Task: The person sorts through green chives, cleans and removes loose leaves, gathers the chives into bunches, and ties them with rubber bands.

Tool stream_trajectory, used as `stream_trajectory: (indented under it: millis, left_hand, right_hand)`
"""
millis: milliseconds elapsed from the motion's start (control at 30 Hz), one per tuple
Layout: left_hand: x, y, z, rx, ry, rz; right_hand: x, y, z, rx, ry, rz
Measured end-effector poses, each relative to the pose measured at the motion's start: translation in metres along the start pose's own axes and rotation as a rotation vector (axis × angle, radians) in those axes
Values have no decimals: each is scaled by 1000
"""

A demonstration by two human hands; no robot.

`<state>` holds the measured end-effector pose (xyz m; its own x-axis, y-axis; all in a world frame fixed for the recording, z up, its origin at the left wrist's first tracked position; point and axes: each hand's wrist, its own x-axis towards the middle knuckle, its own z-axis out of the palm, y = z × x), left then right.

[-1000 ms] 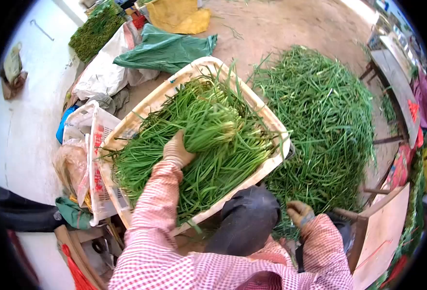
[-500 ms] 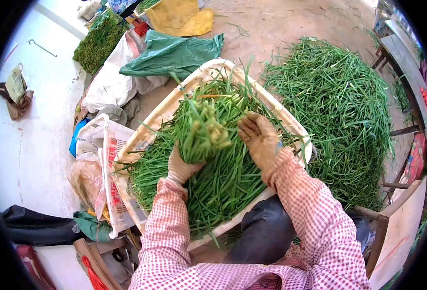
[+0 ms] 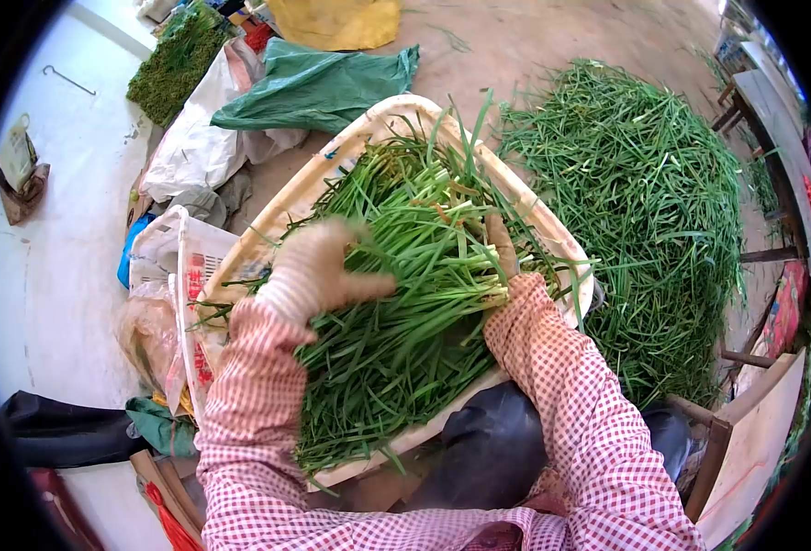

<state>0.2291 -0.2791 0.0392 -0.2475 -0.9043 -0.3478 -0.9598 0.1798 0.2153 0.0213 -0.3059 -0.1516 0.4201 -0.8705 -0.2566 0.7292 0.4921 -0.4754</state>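
A bunch of long green chives [image 3: 424, 230] with pale stalk ends lies across more chives in a cream plastic tub [image 3: 281, 216]. My left hand [image 3: 318, 274], in a pale glove and blurred by motion, is over the leafy side with its thumb spread away from the fingers and nothing in its grasp. On the other side, my right hand [image 3: 501, 246] is gloved too and stands edge-on against the stalk ends. Its fingers point up, and stalks hide part of the palm.
A large heap of loose chives [image 3: 626, 220] covers the floor at right, near a wooden bench [image 3: 772, 138]. A green plastic sack [image 3: 323, 87] and a white sack [image 3: 199, 138] lie beyond the tub. At left stands a white plastic crate [image 3: 190, 248].
The bunch held up in my left hand now lies on the chives in the tub. My left hand has let go and moved left; my right hand has come against the stalk ends.
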Motion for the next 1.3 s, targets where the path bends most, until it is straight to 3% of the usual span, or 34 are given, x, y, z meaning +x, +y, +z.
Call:
stream_trajectory:
  millis: [33,67,133,167,333,367,433,500,533,633,700,733,767,800,867,900,933,967,1033,1100,1167,1267,1300]
  left_hand:
    - [12,-12,13,-17,318,143]
    - [29,-21,31,-13,323,144]
    - [61,-21,65,-647,291,114]
    - [57,-3,58,-830,36,39]
    - [10,39,59,-406,232,142]
    - [-2,49,60,-279,266,165]
    - [-17,70,75,-23,232,109]
    - [-32,79,96,125,427,67]
    - [-31,78,96,67,463,58]
    - [-24,56,93,-110,541,64]
    - [-24,37,83,-638,462,168]
    - [-25,27,78,-897,416,225]
    - [-25,18,73,-1156,363,284]
    - [-28,10,71,-1417,303,342]
    - [-27,-5,76,-1676,240,411]
    - [-24,-13,84,-1458,342,411]
    - [-22,-17,87,-1242,436,405]
    - [-21,-21,85,-1250,437,411]
    - [-22,-27,76,-1261,423,275]
    - [-33,-26,68,-1312,439,257]
    - [-41,-29,61,-1404,365,199]
    - [-41,-13,64,-1382,408,305]
    - [-41,-7,67,-1443,450,368]
  right_hand:
    - [-7,-4,11,37,24,-22]
    - [-3,0,3,108,49,19]
    - [-3,1,5,111,-35,-25]
    - [-2,-1,6,116,-112,-68]
    - [-13,2,28,325,-56,37]
    - [-22,-6,37,285,-157,46]
    - [-15,11,20,38,-23,-144]
    - [-25,10,28,97,82,-34]
    - [-47,-5,49,139,-113,9]
    - [-70,-17,126,-73,240,196]
    - [-56,6,119,-80,183,-17]
    - [-58,-2,121,51,-28,73]
    - [-50,2,119,82,-206,-129]
    - [-50,-2,107,155,-277,-45]
    - [-57,-17,95,165,-334,15]
    - [-59,-17,85,159,-337,12]
    - [-58,-13,68,-346,-92,-141]
    - [-59,-13,54,-848,168,-291]
    - [-63,-20,41,-767,477,-491]
    - [-72,-28,43,-665,504,-606]
    - [-78,-26,57,-696,233,-556]
    - [-55,-12,68,-1002,-116,-584]
    - [-42,-2,76,-857,-296,-524]
